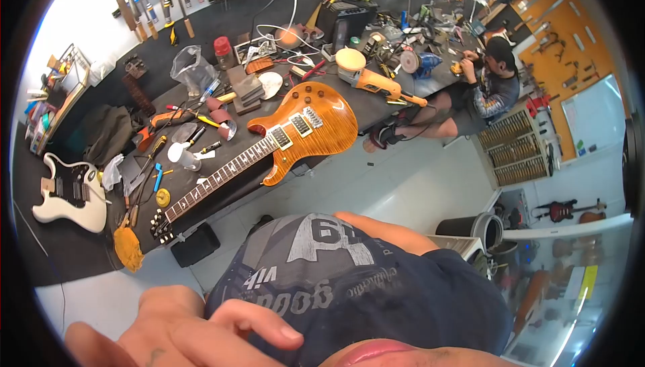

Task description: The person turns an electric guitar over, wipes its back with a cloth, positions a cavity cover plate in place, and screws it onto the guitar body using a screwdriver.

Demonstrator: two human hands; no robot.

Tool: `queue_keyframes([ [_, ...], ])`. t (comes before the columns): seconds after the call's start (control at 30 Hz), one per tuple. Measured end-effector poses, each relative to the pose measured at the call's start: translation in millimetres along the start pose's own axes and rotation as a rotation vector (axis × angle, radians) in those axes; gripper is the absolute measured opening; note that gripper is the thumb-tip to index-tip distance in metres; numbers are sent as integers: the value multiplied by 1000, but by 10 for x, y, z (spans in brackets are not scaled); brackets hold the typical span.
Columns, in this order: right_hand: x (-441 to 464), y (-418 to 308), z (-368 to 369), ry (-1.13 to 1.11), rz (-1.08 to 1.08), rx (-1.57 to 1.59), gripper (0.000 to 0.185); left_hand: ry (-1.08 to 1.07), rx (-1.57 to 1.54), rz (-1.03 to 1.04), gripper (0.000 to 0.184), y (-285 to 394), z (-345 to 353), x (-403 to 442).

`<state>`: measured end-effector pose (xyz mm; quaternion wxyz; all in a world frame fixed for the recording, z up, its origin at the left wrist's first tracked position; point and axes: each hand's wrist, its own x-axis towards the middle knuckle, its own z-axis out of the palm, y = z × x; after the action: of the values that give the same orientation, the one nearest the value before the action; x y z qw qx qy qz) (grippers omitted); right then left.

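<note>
My left hand (195, 327) is raised close to the camera at the lower left, in front of my dark printed shirt (363, 286). Its fingers are loosely bent and apart, with nothing seen in them. Part of my right arm (393, 233) shows beyond the shirt, but the right hand is hidden. An amber electric guitar (322, 115) lies face up on the dark workbench (376, 115), its neck pointing toward the lower left. Neither hand touches it.
A white guitar body (70, 212) lies at left. An orange polisher (376, 85), a red-capped jar (224, 51), sandpaper and hand tools crowd the bench. Another person (494, 85) sits at right, hands on a small object. A black bin (470, 226) stands on the floor.
</note>
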<state>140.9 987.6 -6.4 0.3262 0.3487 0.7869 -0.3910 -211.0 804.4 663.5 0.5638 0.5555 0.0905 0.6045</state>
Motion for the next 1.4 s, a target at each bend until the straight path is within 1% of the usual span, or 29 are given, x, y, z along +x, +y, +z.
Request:
queue_keyframes([
  [0.23,33,-88,45,16,16,9,35,3,98,-20,40,302,-175,24],
  [0.33,56,-105,144,31,18,2,30,22,172,-28,39,461,-298,-7],
  [0.4,216,-41,269,61,-87,-265,30,44,247,-40,38,587,-362,-24],
  [0.43,195,-146,211,81,-136,-400,30,74,287,-24,38,651,-425,-83],
  [0.47,123,-202,139,151,83,-219,31,103,314,15,37,716,-480,-199],
  [0.53,-326,-689,-308,424,470,222,33,164,76,412,49,669,-1015,-760],
  [0.57,-357,-652,-407,395,463,208,34,181,39,457,46,631,-1147,-793],
  [0.6,-384,-609,-496,366,456,194,35,229,35,440,44,492,-1221,-771],
  [0.67,-271,-437,-513,293,399,172,38,408,111,292,42,211,-1328,-779],
  [0.7,-259,-469,-586,283,389,196,37,511,174,182,42,65,-1358,-792],
  [0.77,-293,-548,-678,231,372,240,37,709,364,-108,49,-367,-1488,-843],
  [0.8,-164,-460,-679,193,347,244,37,781,436,-265,53,-584,-1552,-870],
  [0.83,0,-320,-683,155,322,244,37,779,411,-388,58,-860,-1610,-927],
  [0.9,-11,-247,-1032,132,161,123,39,717,398,-658,68,-1433,-1949,-1496],
  [0.97,-128,-278,-1636,-34,235,120,40,717,656,-986,60,-2058,-2124,-2024],
  [1.03,-127,-145,-2211,-40,201,365,43,491,1244,-1273,49,-2602,-2117,-2576],
  [1.1,-106,-114,-2790,117,135,469,47,192,1354,-1689,40,-2901,-1925,-2646],
  [1.17,-28,-134,-3365,269,93,391,51,541,1014,-1407,41,-3002,-1522,-2710],
  [1.23,215,-136,-3773,385,64,362,57,763,777,-1328,44,-3301,-1425,-2835],
  [1.3,310,-352,-4091,430,63,213,61,880,615,-1495,48,-3900,-1563,-3386],
  [1.4,575,-548,-4264,377,56,174,66,1047,762,-1776,51,-4113,-1269,-3670],
])
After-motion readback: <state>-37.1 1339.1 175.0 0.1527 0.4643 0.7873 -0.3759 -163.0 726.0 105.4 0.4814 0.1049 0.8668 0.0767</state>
